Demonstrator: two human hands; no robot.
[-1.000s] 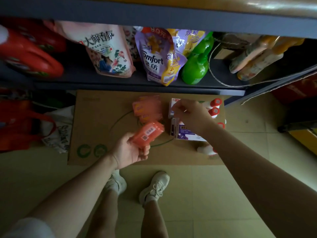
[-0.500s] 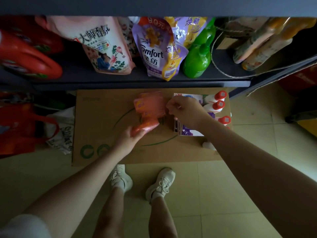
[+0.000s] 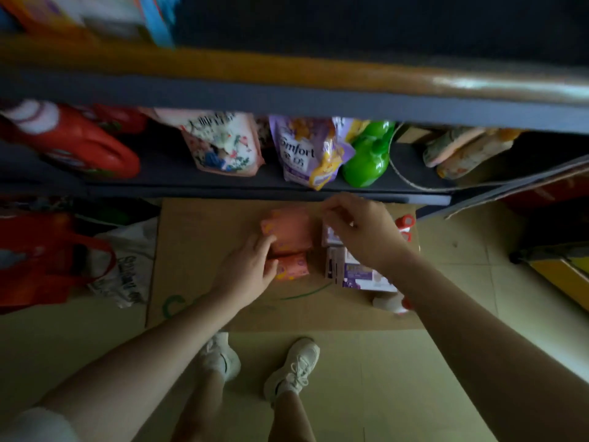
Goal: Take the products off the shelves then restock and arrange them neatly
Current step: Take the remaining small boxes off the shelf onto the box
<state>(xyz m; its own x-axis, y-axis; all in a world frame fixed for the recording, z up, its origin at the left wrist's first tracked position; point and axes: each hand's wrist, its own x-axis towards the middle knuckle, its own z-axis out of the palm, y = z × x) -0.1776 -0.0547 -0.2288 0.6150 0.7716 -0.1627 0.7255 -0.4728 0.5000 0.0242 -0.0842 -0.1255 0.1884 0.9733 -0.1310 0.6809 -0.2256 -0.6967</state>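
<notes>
Shelving (image 3: pixel 287 94) spans the top, its lower tier holding a purple Comfort pouch (image 3: pixel 301 151) and a green bottle (image 3: pixel 366 157). Flattened cardboard (image 3: pixel 197 250) lies on the floor below — orange packets (image 3: pixel 288 231) stacked mid-sheet, purple boxes (image 3: pixel 350 272) just beside. Left hand (image 3: pixel 247 269) rests on the packets, fingers together. Right hand (image 3: pixel 360 231) hovers above the boxes, fingers curled — whether pinching anything, cannot tell.

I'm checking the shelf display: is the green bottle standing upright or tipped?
Tipped. The green bottle leans against the purple Comfort pouch on the shelf.
</notes>
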